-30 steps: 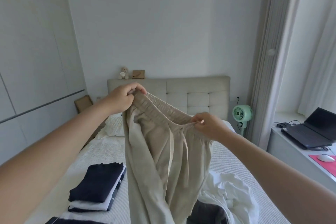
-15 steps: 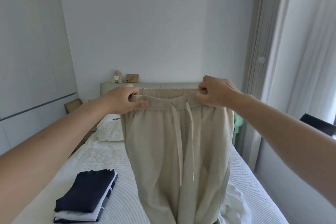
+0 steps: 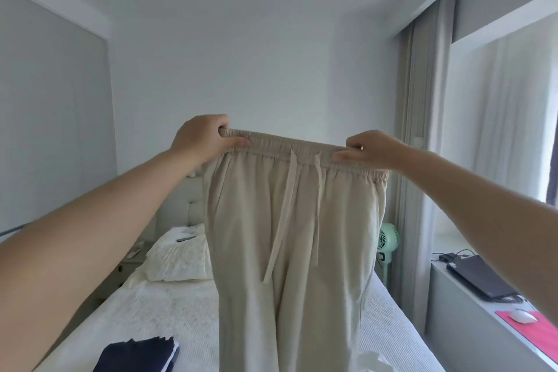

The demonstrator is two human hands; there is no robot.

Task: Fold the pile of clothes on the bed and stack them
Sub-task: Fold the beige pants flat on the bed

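I see a pair of beige drawstring trousers (image 3: 290, 235) held up in the air over a bed (image 3: 169, 308), hanging full length and filling the middle of the view. The left hand (image 3: 202, 137) pinches the elastic waistband at its left end, thumb in front and fingers curled behind. The right hand (image 3: 371, 148) pinches the waistband near its right end in the same way, a short stretch of waistband sticking out past it. Two pale drawstrings (image 3: 283, 214) dangle down the front from the waistband's centre.

Nothing here serves as a container. On the bed's near left corner lies a stack of folded clothes (image 3: 139, 355), dark navy on top with a white edge showing, cut off by the lower frame. A scrap of white cloth (image 3: 373, 361) shows at the trousers' lower right. A white pillow (image 3: 178, 257) rests at the head of the bed against a padded headboard (image 3: 184, 202).

The trousers hide most of the bed's far side. Behind them, to the right, stands a mint green fan (image 3: 388, 240). On the counter (image 3: 471, 323) along the right wall sit a dark laptop (image 3: 480, 276), a white mouse (image 3: 522, 316) and a pink mat (image 3: 540, 332). Curtains (image 3: 422, 130) hang by the window.
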